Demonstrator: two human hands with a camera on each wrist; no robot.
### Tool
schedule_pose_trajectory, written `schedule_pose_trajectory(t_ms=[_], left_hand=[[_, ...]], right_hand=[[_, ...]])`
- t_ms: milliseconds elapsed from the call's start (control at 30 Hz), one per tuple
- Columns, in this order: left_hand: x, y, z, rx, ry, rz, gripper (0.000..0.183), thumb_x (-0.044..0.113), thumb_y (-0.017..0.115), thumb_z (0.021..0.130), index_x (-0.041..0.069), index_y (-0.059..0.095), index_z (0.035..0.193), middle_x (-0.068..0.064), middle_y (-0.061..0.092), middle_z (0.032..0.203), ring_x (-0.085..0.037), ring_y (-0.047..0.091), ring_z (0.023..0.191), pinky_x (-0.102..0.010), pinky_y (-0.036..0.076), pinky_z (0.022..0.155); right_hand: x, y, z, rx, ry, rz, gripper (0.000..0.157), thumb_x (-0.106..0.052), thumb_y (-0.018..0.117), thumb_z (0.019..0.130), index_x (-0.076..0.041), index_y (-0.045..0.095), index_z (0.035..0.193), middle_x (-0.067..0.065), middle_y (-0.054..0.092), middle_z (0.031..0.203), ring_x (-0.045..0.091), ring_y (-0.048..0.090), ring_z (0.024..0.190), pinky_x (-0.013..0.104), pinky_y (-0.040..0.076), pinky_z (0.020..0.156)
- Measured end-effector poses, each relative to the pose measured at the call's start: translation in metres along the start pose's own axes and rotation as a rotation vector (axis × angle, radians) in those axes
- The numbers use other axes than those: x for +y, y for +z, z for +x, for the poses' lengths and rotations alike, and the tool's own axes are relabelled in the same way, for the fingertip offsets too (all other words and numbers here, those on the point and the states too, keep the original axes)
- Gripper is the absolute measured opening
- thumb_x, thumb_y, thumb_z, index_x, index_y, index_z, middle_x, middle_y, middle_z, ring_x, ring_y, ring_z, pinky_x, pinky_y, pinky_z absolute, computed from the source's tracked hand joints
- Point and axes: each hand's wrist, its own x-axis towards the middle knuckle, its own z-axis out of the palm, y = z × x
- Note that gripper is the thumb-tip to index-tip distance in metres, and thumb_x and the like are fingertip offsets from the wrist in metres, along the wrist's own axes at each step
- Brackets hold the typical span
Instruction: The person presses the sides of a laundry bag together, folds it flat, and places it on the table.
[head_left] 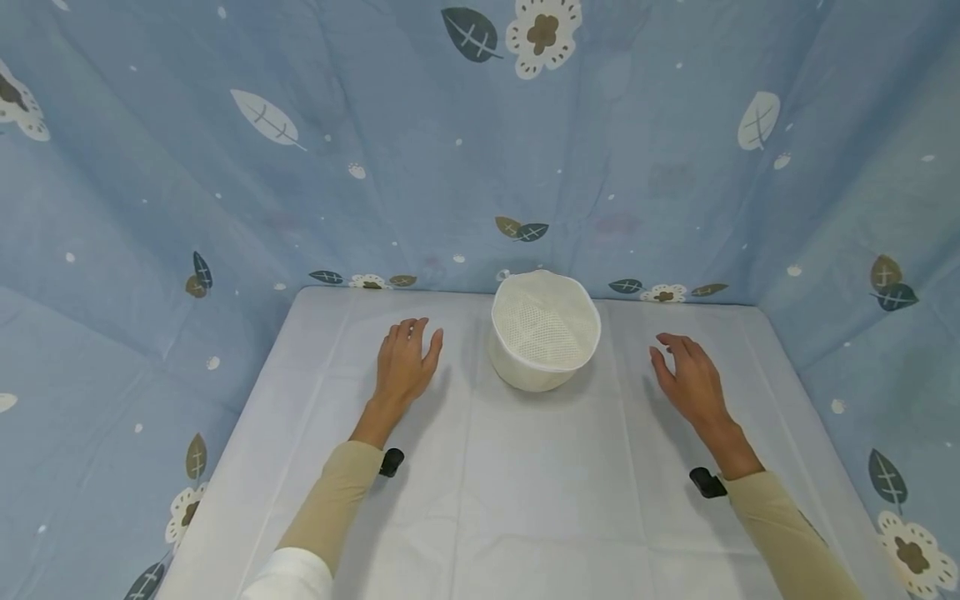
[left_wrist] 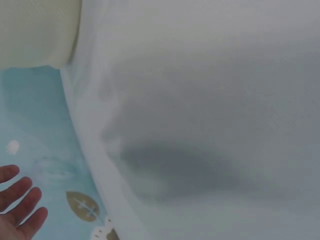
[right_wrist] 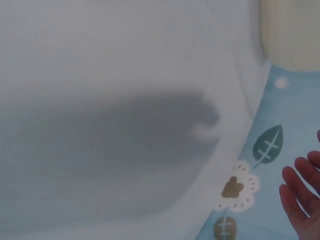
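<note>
Around a cream cylindrical mesh container (head_left: 531, 376): left hand (head_left: 401, 363) at nine o'clock, right hand (head_left: 692, 385) near three (both loosely spread).

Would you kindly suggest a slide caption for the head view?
Left hand and right hand flank, without touching, a cream mesh container on a white tabletop before blue patterned fabric.

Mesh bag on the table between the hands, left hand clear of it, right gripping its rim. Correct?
No: the right hand isn't gripping the mesh bag; the head view shows a gap between them. The bag is on the table, left hand clear of it.
</note>
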Motion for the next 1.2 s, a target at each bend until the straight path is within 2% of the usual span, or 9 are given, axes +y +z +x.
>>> schedule_pose_trajectory(t_ms=[300, 733, 967, 1200], left_hand=[[0.015, 0.003, 0.011, 0.038, 0.031, -0.027, 0.042, 0.035, 0.050, 0.097, -0.001, 0.065, 0.112, -0.019, 0.063, 0.106, -0.034, 0.059, 0.096, -0.046, 0.050, 0.078], [0.040, 0.011, 0.021, 0.023, 0.040, -0.106, 0.040, 0.034, 0.048, 0.098, 0.000, 0.066, 0.110, -0.015, 0.066, 0.103, -0.030, 0.060, 0.094, -0.040, 0.051, 0.081], [0.056, 0.015, 0.026, -0.017, -0.006, -0.179, 0.041, 0.035, 0.046, 0.099, 0.002, 0.064, 0.114, -0.013, 0.066, 0.101, -0.025, 0.062, 0.089, -0.038, 0.053, 0.074], [0.070, 0.020, 0.029, -0.072, -0.052, -0.259, 0.041, 0.034, 0.047, 0.099, 0.002, 0.062, 0.119, -0.011, 0.066, 0.102, -0.020, 0.064, 0.087, -0.035, 0.054, 0.070]], right_hand=[[-0.018, 0.002, 0.015, -0.016, 0.016, 0.025, 0.030, -0.015, 0.063, 0.091, 0.001, 0.061, 0.116, 0.020, 0.061, 0.107, 0.033, 0.059, 0.090, 0.049, 0.050, 0.069], [-0.041, 0.007, 0.031, -0.049, 0.059, 0.079, 0.033, -0.021, 0.059, 0.094, -0.001, 0.059, 0.120, 0.016, 0.061, 0.114, 0.031, 0.060, 0.095, 0.049, 0.052, 0.072], [-0.053, 0.011, 0.038, -0.086, 0.089, 0.140, 0.036, -0.021, 0.058, 0.095, -0.002, 0.056, 0.125, 0.015, 0.059, 0.120, 0.030, 0.059, 0.097, 0.048, 0.052, 0.076], [-0.063, 0.017, 0.045, -0.117, 0.101, 0.205, 0.040, -0.028, 0.051, 0.098, -0.003, 0.053, 0.130, 0.014, 0.059, 0.116, 0.027, 0.059, 0.097, 0.047, 0.053, 0.076]])
